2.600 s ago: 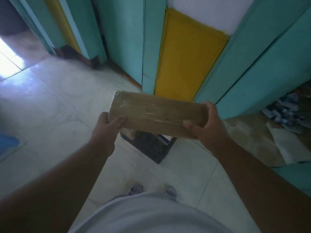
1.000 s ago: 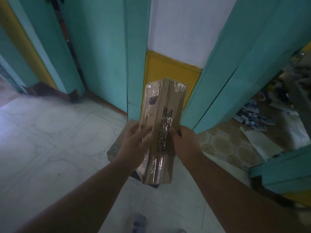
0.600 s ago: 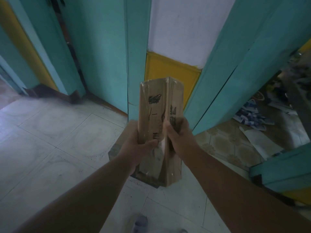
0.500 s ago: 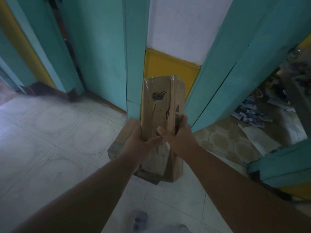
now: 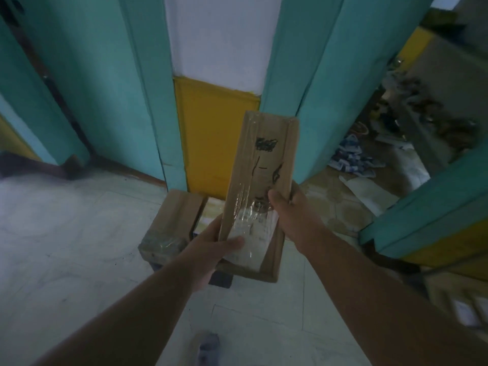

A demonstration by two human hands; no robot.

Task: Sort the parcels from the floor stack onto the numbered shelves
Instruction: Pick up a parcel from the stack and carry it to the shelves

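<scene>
**Cardboard parcel held up for its number**

Brown card under glossy clear wrap: the parcel (image 5: 260,178) is a long flat box, held upright just above the floor stack (image 5: 171,228). The left hand (image 5: 211,247) curls round its lower edge, thumb on the face; the right hand (image 5: 290,207) grips its right side. Black marker reads roughly "1-6", below a scribbled-out patch. This looks like the reading step; next comes carrying it to the matching shelf, none of which is in sight. More wrapped boxes sit in the stack, below the yellow wall panel (image 5: 211,133).
</scene>
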